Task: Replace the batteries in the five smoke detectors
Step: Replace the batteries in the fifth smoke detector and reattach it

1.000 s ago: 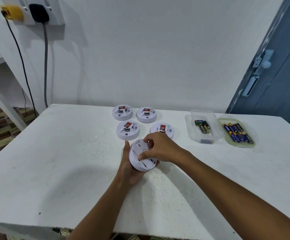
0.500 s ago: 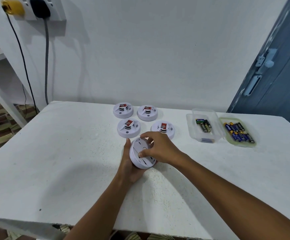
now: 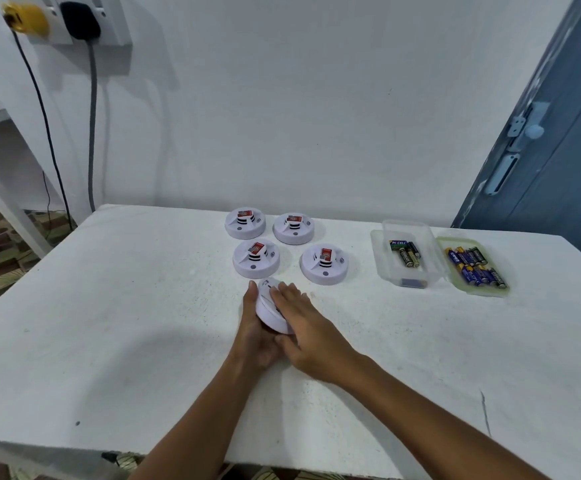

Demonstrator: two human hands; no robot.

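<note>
Head view: a white table [image 3: 109, 323] is standing against a white wall. The left hand [image 3: 257, 336] is cupping a white detector [image 3: 271, 308] from below and from the left, thumb lying up along its left rim, tilting it on edge just above the table. The right hand [image 3: 304, 327] is lying flat across the detector's face, fingers straight and close together, thumb tucked against the lower rim. Four more detectors are sitting flat behind it: back left [image 3: 245, 223], back right [image 3: 293, 228], front left [image 3: 256, 258], front right [image 3: 324, 263], each showing a red label on top. To the right, a clear tub [image 3: 379, 251] is holding a few batteries [image 3: 406, 253], and just beside it a green lid [image 3: 455, 282] is carrying more batteries [image 3: 474, 266]
</note>
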